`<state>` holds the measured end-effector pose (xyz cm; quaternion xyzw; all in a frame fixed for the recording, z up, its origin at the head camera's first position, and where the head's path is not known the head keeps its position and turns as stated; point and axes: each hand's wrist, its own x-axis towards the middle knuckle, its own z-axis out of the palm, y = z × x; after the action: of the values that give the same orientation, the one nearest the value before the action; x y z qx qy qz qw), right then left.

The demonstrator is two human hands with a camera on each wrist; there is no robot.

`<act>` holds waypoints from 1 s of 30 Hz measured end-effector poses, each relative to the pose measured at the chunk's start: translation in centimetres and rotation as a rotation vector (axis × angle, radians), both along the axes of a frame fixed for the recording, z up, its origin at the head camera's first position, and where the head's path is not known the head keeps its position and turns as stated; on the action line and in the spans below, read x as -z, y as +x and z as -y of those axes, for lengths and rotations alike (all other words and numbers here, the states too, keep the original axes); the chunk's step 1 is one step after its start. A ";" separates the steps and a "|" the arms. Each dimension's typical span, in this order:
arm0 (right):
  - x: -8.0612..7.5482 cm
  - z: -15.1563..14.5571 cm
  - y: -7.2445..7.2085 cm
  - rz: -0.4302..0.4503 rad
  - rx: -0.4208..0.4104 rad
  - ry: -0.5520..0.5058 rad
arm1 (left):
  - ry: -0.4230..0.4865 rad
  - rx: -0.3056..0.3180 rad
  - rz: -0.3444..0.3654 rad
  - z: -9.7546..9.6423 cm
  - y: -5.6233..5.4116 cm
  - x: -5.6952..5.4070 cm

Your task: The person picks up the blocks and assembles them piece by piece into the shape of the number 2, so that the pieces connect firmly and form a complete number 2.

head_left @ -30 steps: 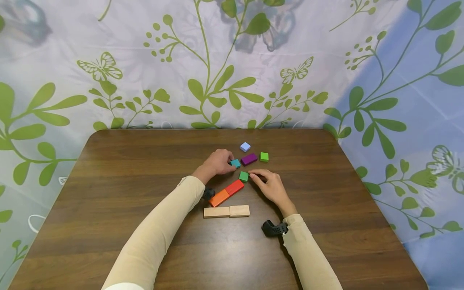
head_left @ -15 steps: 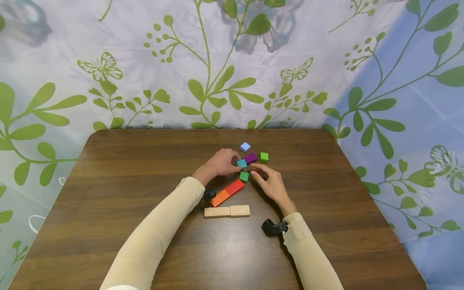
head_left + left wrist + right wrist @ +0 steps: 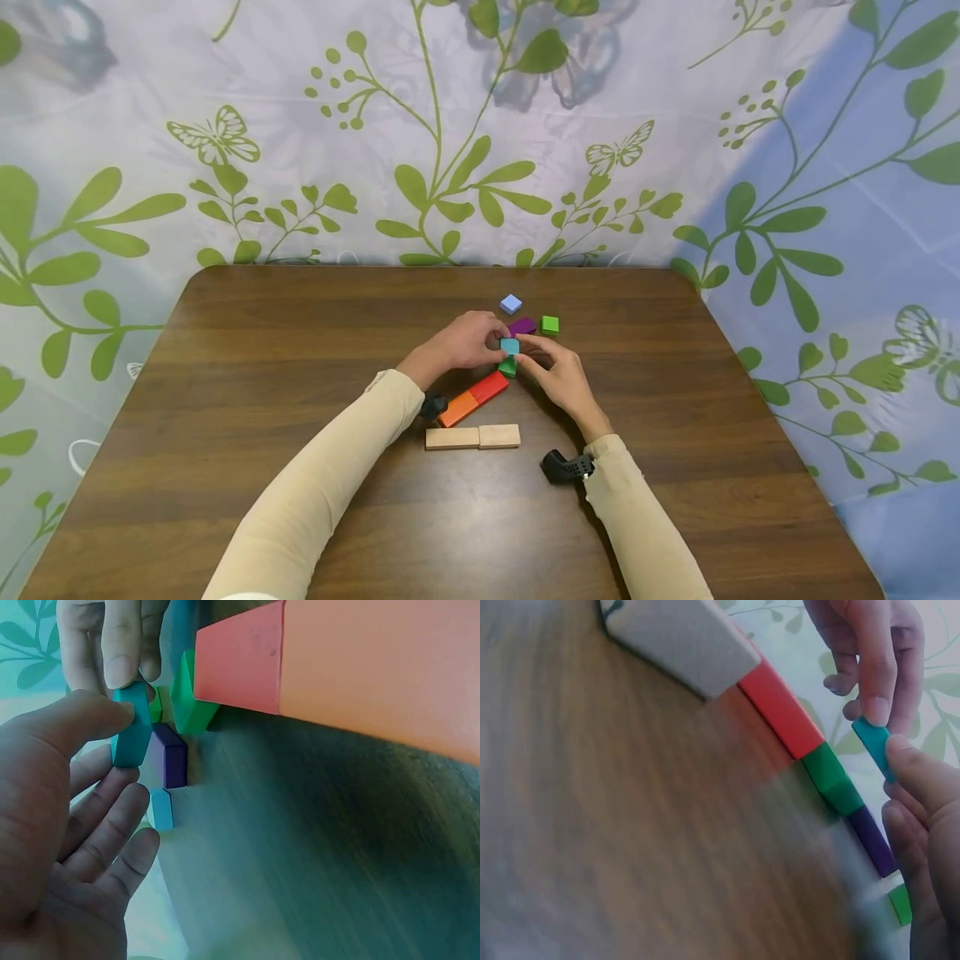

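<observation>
Half a second ago only my left hand [image 3: 474, 342] had the teal block [image 3: 510, 345], beside the purple block [image 3: 522, 326]; now my right hand [image 3: 558, 377] has come onto it too. Both hands are nearly closed at thumb and forefinger, pinching the block from opposite ends, while my left hand's other fingers spread loosely below. The block has shifted right and towards me; it looks lifted off the worktop [image 3: 300, 358] and partly hides the green block [image 3: 508, 369] from above. The red block [image 3: 489, 386] and orange block [image 3: 458, 409] still lie end to end. I judge this a two-handed adjustment or handover, with the teal block not yet placed.
</observation>
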<state>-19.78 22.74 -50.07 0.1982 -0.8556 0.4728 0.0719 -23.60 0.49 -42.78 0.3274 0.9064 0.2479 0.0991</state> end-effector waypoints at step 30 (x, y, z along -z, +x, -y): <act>0.1 -0.1 -2.6 0.070 0.000 0.172 | 0.242 -0.187 0.103 9.0 3.2 2.1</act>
<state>-22.35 22.88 -50.14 0.1869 -0.8950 0.4043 0.0248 -20.43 -8.49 -44.85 0.2381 0.8901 0.3801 0.0815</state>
